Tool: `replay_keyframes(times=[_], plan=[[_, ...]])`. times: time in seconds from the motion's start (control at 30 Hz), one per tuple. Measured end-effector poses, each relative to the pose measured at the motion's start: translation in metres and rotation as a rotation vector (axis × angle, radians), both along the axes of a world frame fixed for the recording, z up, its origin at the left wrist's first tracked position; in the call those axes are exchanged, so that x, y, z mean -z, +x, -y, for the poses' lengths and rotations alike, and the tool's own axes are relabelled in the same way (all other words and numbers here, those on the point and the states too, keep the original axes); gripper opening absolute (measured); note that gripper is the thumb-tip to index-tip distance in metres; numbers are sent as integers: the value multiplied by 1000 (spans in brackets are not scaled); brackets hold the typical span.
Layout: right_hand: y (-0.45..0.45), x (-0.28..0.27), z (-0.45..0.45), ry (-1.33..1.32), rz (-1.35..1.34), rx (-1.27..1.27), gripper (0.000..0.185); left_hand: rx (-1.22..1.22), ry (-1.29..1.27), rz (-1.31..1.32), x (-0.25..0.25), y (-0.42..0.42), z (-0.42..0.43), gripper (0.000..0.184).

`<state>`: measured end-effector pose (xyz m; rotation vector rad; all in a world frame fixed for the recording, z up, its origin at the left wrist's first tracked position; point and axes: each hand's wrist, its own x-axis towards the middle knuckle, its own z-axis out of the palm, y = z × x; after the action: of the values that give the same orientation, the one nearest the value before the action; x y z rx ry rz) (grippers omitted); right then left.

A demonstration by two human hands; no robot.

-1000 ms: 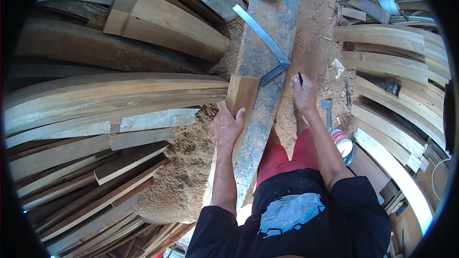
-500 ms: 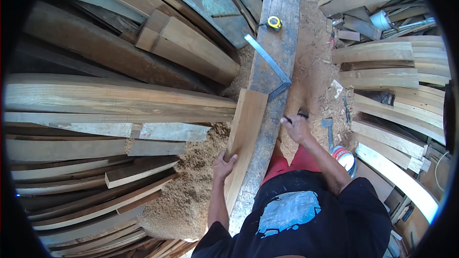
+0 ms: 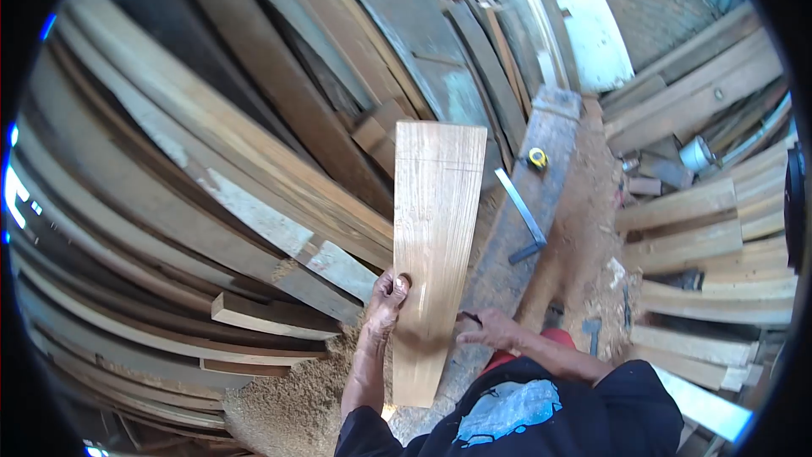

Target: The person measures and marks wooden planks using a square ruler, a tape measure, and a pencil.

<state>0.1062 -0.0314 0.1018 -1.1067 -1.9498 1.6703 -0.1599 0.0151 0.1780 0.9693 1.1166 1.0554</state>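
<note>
My left hand (image 3: 387,296) grips the left edge of a light brown wooden board (image 3: 436,228), thumb on its face. The board is raised and tilted with its broad face toward me, and faint dark lines cross it near the top. Beside the board's lower right edge, my right hand (image 3: 491,330) is closed around a small dark object, mostly hidden in the fingers. A metal try square (image 3: 523,218) with a dark stock lies on the worn bench plank (image 3: 499,275). Farther up the plank sits a yellow tape measure (image 3: 537,157).
Stacked long planks (image 3: 211,144) fill the left side. More boards (image 3: 685,245) are piled at right. Sawdust (image 3: 296,402) covers the floor at lower left. A hammer-like tool (image 3: 594,334) lies on the floor at right, and a white container (image 3: 696,154) stands among the wood.
My left hand has lifted the board off the bench and turned its broad face toward me. My right hand has come left, next to the board. The camera view has shifted.
</note>
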Motion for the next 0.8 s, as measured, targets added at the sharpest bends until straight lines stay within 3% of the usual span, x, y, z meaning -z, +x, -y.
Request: replay_keyframes(times=[0.07, 0.17, 0.23, 0.33, 0.37, 0.47, 0.57, 0.67, 0.8], plan=[[-14, 1, 2, 151, -74, 20, 73, -44, 98, 63, -34, -1, 2, 60], [-19, -51, -9, 57, -78, -7, 71, -243, 261, 128, -87, 18, 13, 53], [-22, -76, -16, 110, -123, 52, 62, -378, 340, 155, -97, 19, 27, 46], [-16, -67, -36, 209, -77, 30, 55, -554, 483, 189, -94, 14, 56, 42], [-14, -70, -40, 251, -63, 10, 54, -623, 513, 203, -88, 7, 63, 48], [-17, -85, -45, 351, -20, -83, 54, -807, 691, 56, -131, 3, 92, 62], [-33, -85, -39, 421, -10, -197, 58, -983, 695, -51, -155, -14, 129, 65], [-45, -116, -20, 437, 60, -280, 57, -1107, 718, 101, -156, -26, 162, 69], [-50, -120, 3, 417, 44, -332, 58, -1171, 719, -8, -130, -47, 201, 79]])
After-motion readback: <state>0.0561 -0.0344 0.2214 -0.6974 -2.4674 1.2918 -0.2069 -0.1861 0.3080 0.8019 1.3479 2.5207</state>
